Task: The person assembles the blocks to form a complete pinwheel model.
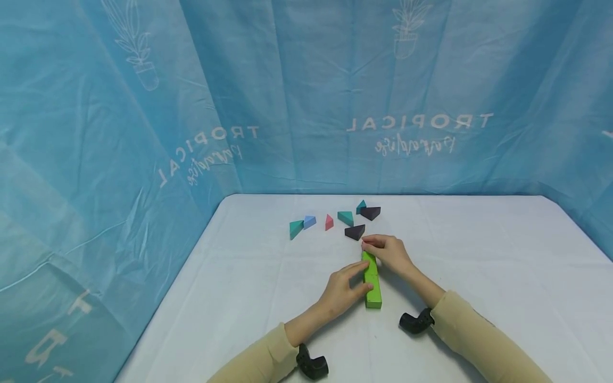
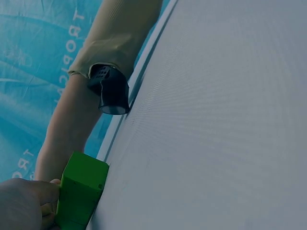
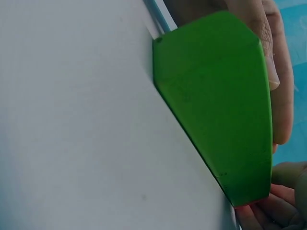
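Two green blocks [image 1: 373, 291] lie end to end in a line pointing away from me on the white table. My left hand [image 1: 341, 291] reaches in from the left, its extended index finger and thumb resting on the blocks, one on each side of the seam. At the far end, my right hand [image 1: 390, 254] pinches a small pink block [image 1: 363, 246], mostly hidden by the fingers, against the green end. The right wrist view shows the green side [image 3: 216, 110] close up, with a red sliver at its end between the fingertips.
Beyond the hands lie several loose wedge-shaped blocks: a black one [image 1: 355, 232], another black one [image 1: 371, 213], a teal one [image 1: 346, 218], a red one [image 1: 329, 222], a blue one [image 1: 309, 222] and a green-teal one [image 1: 296, 229]. Blue curtains [image 1: 306, 96] hang behind the table [image 1: 479, 255].
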`<state>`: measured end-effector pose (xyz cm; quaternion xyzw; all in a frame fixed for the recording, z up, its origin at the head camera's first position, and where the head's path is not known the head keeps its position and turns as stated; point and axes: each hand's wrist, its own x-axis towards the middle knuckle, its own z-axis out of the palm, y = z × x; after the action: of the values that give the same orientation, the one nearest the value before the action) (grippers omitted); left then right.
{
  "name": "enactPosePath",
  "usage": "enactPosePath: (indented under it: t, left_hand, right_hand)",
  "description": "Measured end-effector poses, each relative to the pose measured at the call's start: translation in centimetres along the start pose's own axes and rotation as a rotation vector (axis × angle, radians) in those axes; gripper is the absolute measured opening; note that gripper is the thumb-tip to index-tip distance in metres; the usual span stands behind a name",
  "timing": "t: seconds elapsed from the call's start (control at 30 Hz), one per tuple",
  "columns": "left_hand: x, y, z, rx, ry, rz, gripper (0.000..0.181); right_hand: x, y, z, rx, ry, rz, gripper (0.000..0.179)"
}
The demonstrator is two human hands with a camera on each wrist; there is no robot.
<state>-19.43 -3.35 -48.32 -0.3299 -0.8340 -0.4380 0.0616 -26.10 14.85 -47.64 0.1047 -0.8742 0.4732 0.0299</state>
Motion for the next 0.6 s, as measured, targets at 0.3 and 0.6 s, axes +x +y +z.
enactPosePath:
  t: [0.3, 0.6]
  left_hand:
    - [0.04, -0.09, 0.03, -0.002, 0.0, 0.005, 0.049]
    - [0.02, -0.07, 0.09, 0.009, 0.004, 0.011, 0.049]
  right_hand:
    - [-0.35, -0.41, -0.18, -0.03, 0.003, 0.005, 0.03]
    - [-0.38, -0.37, -0.17, -0.028, 0.002, 0.002, 0.029]
